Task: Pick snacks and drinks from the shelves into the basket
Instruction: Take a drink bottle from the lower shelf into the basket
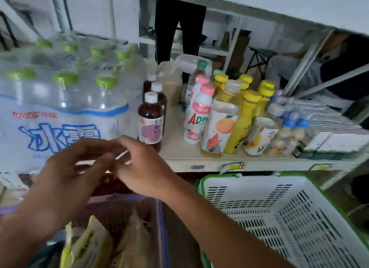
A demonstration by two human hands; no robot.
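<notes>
Head view shows us the shrink-wrapped water pack (60, 100), heavy and slippery, then our white basket (279, 213) below the shelf edge (259, 164). The dark tea bottle (150, 120) looks rigid; we'd grip its waist. Our left hand (73, 168) and right hand (139, 166) meet, fingers loosely curled; whether they pinch anything we cannot tell.

Small shop; drinks shelf (199, 148), price tags (232, 166), basket (259, 198)

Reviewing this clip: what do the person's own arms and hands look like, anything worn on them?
Both forearms are bare as far as the frame shows: no sleeves, gloves, watch or rings visible on the left hand or the right hand. Motion blur softens the fingers, so small details cannot be ruled out.
</notes>
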